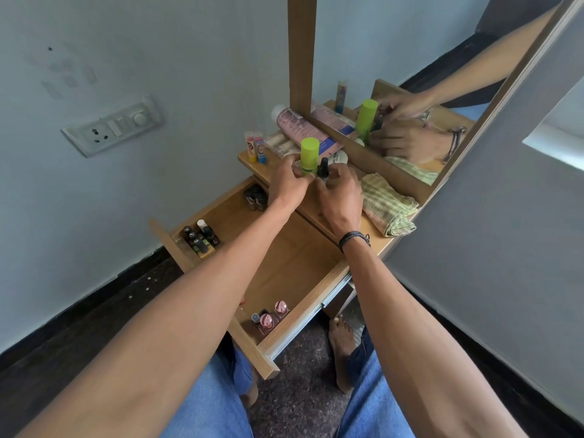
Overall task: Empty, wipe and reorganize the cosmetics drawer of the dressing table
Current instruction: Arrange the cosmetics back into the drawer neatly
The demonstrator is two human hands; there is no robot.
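Left hand is seen curled round one green bottle; one dark vial is pinched by right hand, its body hidden.

Blue jeans, black braided wristband on right wrist.

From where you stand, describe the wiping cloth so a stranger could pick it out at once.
Find the mirror; on the wooden top below its lower edge, just right of the right hand, lies the cloth. It is the only soft, folded thing there, striped pale green and yellow, unlike the hard lime-green bottle and pink tube further left.
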